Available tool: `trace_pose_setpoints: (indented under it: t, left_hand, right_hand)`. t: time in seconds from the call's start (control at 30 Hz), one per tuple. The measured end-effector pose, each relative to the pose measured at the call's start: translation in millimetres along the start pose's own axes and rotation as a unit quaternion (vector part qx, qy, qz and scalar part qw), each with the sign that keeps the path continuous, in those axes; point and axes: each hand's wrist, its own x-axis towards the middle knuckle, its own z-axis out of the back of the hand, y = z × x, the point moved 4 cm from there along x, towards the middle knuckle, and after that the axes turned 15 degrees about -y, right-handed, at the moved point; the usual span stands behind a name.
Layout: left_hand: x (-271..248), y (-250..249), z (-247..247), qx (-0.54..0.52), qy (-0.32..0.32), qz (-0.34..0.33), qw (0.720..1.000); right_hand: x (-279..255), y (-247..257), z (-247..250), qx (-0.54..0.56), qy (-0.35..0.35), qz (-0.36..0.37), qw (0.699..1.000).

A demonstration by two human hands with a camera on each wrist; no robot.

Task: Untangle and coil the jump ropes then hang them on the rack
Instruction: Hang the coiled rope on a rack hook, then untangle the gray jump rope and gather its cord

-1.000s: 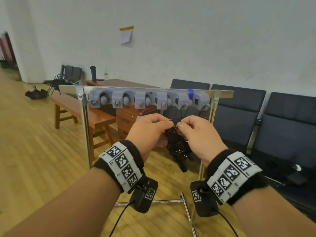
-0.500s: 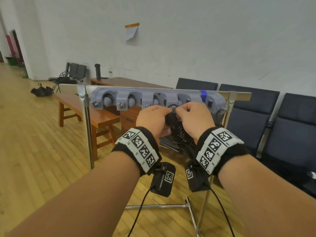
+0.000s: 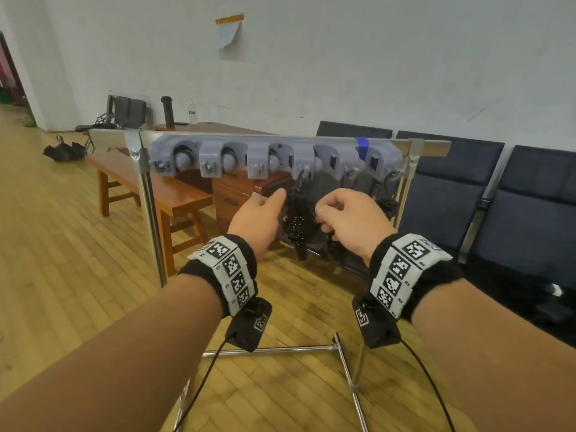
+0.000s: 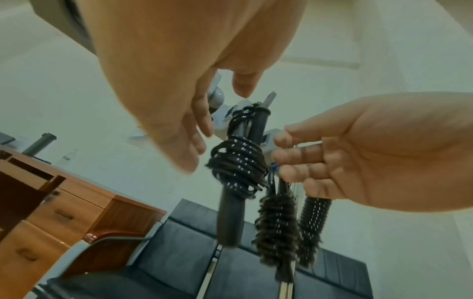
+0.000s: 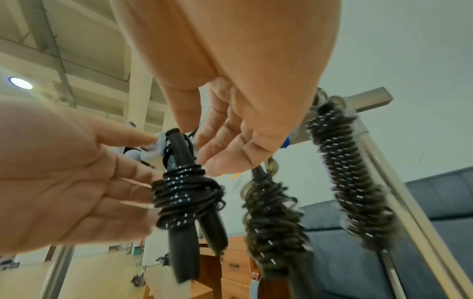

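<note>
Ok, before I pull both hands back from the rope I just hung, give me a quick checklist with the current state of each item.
1. Newest coiled rope hanging from a hook on the rack: ok, its loop runs up to the hook.
2. Left hand free of the rope: ok, fingers relaxed beside it.
3. Right hand free of the rope: ok, fingers loosely curled, holding nothing.
4. Coil tight around the handles: ok, no dangling loops in the wrist views.
5. Two other ropes hung to its right, middle rope and far rope: ok.
6. Loop fully seated on the hook: cannot tell.
</note>
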Motion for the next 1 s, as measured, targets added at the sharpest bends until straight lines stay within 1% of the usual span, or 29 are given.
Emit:
trace_pose_setpoints:
  t: [0.07, 0.13, 0.2, 0.3, 0.37, 0.4, 0.47, 0.5, 0.57, 0.6, 0.73, 0.8, 0.83, 0.9, 0.93, 1.0]
  left_hand:
    - [-15, 14, 8, 0.044, 0.01, 0.011, 0.999]
    - [-33, 30, 11, 0.079, 0.048, 0.011, 0.996]
    - [-54, 46, 7, 0.118, 0.111, -0.012, 0.987]
    - [-91, 73, -9, 0.197, 0.214, -0.056, 0.955]
    - [-117, 98, -25, 0.251, 0.274, -0.093, 0.924]
    - [-129, 112, -34, 0.287, 0.302, -0.12, 0.901]
    - [-152, 147, -50, 0.36, 0.367, -0.178, 0.839]
    - [-162, 166, -59, 0.381, 0.403, -0.196, 0.809]
    - [-180, 210, -72, 0.402, 0.467, -0.204, 0.76]
    - [-187, 232, -77, 0.408, 0.489, -0.199, 0.745]
    - [-190, 311, -89, 0.431, 0.539, -0.121, 0.713]
    - [-181, 334, -98, 0.447, 0.554, -0.089, 0.696]
    - [-175, 341, -105, 0.444, 0.556, -0.078, 0.698]
    - [-162, 351, -119, 0.436, 0.547, -0.075, 0.711]
    - [-157, 359, -126, 0.441, 0.541, -0.081, 0.712]
    - [-151, 382, -141, 0.465, 0.54, -0.096, 0.695]
  right_hand:
    - [-17, -12, 7, -0.016, 0.027, -0.003, 1.0]
    - [-36, -25, 14, -0.036, 0.057, -0.005, 0.998]
    - [-56, -39, 18, -0.059, 0.09, -0.008, 0.994]
    - [-85, -66, 18, -0.111, 0.143, 0.0, 0.983]
    - [-104, -92, 13, -0.157, 0.178, 0.011, 0.971]
    - [-114, -109, 8, -0.183, 0.197, 0.018, 0.963]
    - [-134, -147, -5, -0.224, 0.242, 0.022, 0.944]
    - [-143, -169, -12, -0.237, 0.267, 0.016, 0.934]
    - [-163, -215, -30, -0.249, 0.32, 0.001, 0.914]
    - [-173, -237, -39, -0.251, 0.342, -0.006, 0.906]
    - [-208, -318, -79, -0.231, 0.401, -0.056, 0.884]
    - [-222, -352, -99, -0.216, 0.419, -0.088, 0.878]
    - [-228, -365, -109, -0.209, 0.428, -0.101, 0.873]
    - [-237, -387, -128, -0.199, 0.45, -0.113, 0.863]
    - [-240, -396, -138, -0.195, 0.46, -0.113, 0.859]
    - [-249, -415, -158, -0.184, 0.474, -0.115, 0.853]
